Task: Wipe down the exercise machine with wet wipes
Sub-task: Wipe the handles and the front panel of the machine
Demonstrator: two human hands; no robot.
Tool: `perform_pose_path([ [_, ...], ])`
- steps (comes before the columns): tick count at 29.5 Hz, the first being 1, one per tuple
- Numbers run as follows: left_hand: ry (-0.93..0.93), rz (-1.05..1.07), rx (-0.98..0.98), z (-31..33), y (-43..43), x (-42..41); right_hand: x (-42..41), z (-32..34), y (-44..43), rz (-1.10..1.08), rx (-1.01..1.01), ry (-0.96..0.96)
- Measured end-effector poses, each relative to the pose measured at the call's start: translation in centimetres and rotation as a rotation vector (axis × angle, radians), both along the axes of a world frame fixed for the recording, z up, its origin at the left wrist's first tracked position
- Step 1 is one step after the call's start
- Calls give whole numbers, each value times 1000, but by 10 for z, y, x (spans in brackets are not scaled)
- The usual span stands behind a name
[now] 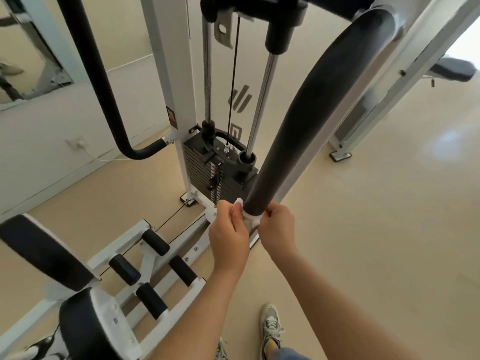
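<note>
Both hands are down at the bottom end of the big black padded arm [311,126] of the exercise machine [176,74], and a white wet wipe [250,216] is wrapped around that lower end. The left hand [228,235] pinches one side of the wipe, with a bit of it poking up by the fingertips, and the right hand [276,227] grips the other side, fingers curled in around the pad's edge. The wipe is mostly hidden between the hands, so I can't really tell how far round the pad it goes.

Behind the pad sits the black weight stack [218,175] with its two chrome guide rods [262,100] and a thin black cable [233,81] running down the middle. Lower left there are four short black foam rollers [124,268] on the white frame, plus a black seat pad [39,250]. A second curved black bar [96,81] hangs on the left. One sneaker [271,326] shows on the beige floor [376,216], and a bench [452,70] is off to the right.
</note>
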State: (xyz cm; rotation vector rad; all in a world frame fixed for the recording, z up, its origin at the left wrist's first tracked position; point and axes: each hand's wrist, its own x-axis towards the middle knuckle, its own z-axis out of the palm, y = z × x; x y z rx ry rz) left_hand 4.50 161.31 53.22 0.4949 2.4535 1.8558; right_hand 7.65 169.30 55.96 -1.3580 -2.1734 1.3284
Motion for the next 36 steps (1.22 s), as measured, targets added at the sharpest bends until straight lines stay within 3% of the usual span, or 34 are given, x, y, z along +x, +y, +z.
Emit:
perform_pose_path([
  [7,-201,41,-31,-8,0,4,2,-2,4,89,-42,-98],
  [10,-353,107,84,2,0,15,19,9,2,-10,-178,156],
  [12,-386,129,223,11,0,26,31,18,-7,62,-218,284],
  [16,-381,225,340,22,9,50,45,16,-13,203,-214,330],
  [20,-416,190,288,20,22,66,57,16,18,195,-564,404],
  [24,-407,377,226,17,23,68,71,-2,58,467,-448,259],
  [29,-281,521,180,8,8,52,46,-17,83,290,-366,228],
  [34,-260,582,236,0,30,51,20,-19,55,235,-694,375],
  [36,-279,648,276,-3,38,56,30,-20,42,314,-615,397],
])
